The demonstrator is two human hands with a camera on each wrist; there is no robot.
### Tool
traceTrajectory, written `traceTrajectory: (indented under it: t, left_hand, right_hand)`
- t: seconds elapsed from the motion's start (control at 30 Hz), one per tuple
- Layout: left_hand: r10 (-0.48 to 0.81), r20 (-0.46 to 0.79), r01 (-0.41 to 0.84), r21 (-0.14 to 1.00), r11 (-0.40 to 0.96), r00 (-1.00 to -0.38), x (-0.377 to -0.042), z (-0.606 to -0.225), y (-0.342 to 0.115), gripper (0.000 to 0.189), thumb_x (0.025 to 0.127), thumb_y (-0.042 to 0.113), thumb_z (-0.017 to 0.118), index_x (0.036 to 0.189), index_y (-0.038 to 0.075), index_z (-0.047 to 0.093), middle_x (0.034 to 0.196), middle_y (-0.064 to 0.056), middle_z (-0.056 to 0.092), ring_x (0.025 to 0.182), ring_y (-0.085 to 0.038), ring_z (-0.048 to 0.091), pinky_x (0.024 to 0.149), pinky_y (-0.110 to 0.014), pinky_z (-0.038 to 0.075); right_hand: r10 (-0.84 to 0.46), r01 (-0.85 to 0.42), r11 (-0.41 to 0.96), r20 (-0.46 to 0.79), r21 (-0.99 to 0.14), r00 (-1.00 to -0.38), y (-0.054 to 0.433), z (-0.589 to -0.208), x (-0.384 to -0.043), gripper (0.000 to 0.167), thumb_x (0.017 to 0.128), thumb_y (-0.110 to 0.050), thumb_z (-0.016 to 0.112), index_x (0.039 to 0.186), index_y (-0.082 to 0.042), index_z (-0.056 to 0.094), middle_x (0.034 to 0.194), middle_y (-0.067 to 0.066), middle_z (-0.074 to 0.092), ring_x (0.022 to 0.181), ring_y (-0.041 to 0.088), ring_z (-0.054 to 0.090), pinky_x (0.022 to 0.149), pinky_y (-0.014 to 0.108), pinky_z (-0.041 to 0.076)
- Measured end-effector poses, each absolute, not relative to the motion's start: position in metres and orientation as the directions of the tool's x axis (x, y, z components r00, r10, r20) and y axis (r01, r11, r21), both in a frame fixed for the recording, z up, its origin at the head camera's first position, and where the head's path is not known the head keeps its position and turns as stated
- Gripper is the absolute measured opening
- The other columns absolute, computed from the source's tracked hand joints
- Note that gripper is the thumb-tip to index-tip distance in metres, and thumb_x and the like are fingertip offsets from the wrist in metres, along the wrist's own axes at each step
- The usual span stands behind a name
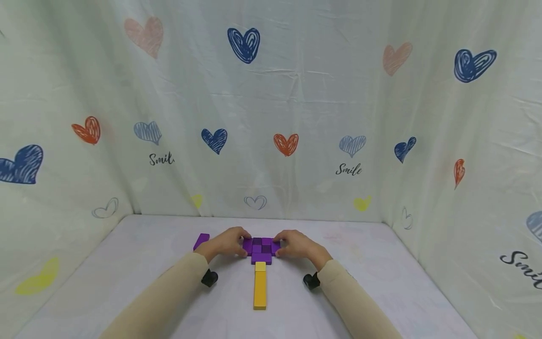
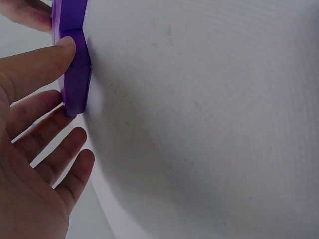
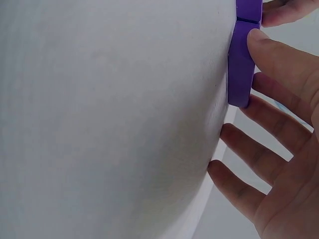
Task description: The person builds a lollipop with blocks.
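Note:
Purple blocks lie together in a compact group on the white table, with a wider purple block (image 1: 261, 258) at the near side. My left hand (image 1: 227, 242) pinches the group's left purple block (image 1: 247, 246) between thumb and forefinger, its other fingers spread. On the opposite side my right hand (image 1: 296, 244) pinches the right purple block (image 1: 276, 246). In the right wrist view the thumb presses the near face of that purple block (image 3: 240, 69), fingers behind it. A small yellow block (image 1: 260, 267) and a long yellow block (image 1: 260, 292) run from the group toward me.
Another purple block (image 1: 202, 239) lies apart, left of the group and partly behind my left hand. A pale curtain (image 1: 317, 188) with printed hearts surrounds the white table (image 1: 169, 223) at the back and sides. Small black devices (image 1: 209, 278) sit at both wrists.

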State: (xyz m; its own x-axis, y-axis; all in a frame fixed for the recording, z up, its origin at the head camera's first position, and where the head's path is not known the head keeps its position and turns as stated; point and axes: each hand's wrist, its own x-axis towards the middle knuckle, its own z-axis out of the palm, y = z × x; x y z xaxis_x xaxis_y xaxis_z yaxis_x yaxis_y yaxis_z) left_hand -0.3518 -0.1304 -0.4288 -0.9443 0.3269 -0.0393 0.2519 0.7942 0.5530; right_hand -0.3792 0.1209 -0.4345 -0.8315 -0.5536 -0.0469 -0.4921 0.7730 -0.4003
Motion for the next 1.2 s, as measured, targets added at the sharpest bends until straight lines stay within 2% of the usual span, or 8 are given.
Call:
traceTrajectory:
  t: [0.57, 0.8, 1.0, 1.2]
  left_hand:
    - [0.323, -0.044, 0.244, 0.560, 0.792, -0.946, -0.349, -0.426, -0.127, 0.051, 0.073, 0.013, 0.082, 0.120, 0.007, 0.063, 0.118, -0.009, 0.060, 0.112, -0.029, 0.053, 0.100, -0.046, 0.042]
    - [0.317, -0.031, 0.249, 0.547, 0.799, -0.948, -0.346, -0.424, -0.132, 0.052, 0.074, 0.018, 0.082, 0.122, 0.010, 0.062, 0.123, -0.009, 0.057, 0.117, -0.031, 0.051, 0.100, -0.048, 0.041]
    - [0.277, -0.024, 0.218, 0.553, 0.804, -0.961, -0.340, -0.421, -0.147, 0.048, 0.078, 0.021, 0.079, 0.122, 0.012, 0.062, 0.124, -0.009, 0.057, 0.116, -0.031, 0.051, 0.099, -0.050, 0.041]
    - [0.254, 0.008, 0.220, 0.527, 0.821, -0.967, -0.335, -0.422, -0.173, 0.045, 0.079, 0.019, 0.077, 0.121, 0.009, 0.062, 0.121, -0.010, 0.058, 0.115, -0.031, 0.052, 0.097, -0.049, 0.042]
  right_hand:
    - [-0.553, -0.489, 0.768, -0.044, -0.413, -0.832, 0.122, -0.432, -0.378, 0.042, 0.083, -0.029, 0.074, 0.122, -0.017, 0.065, 0.126, 0.000, 0.060, 0.120, 0.022, 0.052, 0.104, 0.043, 0.039]
    - [-0.560, -0.496, 0.761, -0.037, -0.419, -0.828, 0.122, -0.434, -0.378, 0.043, 0.083, -0.028, 0.075, 0.122, -0.016, 0.065, 0.125, 0.002, 0.060, 0.118, 0.023, 0.052, 0.103, 0.044, 0.039]
    - [-0.543, -0.474, 0.768, -0.047, -0.431, -0.838, 0.122, -0.435, -0.377, 0.042, 0.083, -0.028, 0.075, 0.122, -0.017, 0.065, 0.126, 0.001, 0.060, 0.120, 0.023, 0.051, 0.104, 0.044, 0.039]
    - [-0.532, -0.460, 0.773, -0.051, -0.438, -0.845, 0.121, -0.435, -0.376, 0.042, 0.082, -0.029, 0.075, 0.121, -0.018, 0.065, 0.125, 0.000, 0.060, 0.120, 0.023, 0.051, 0.104, 0.044, 0.039]
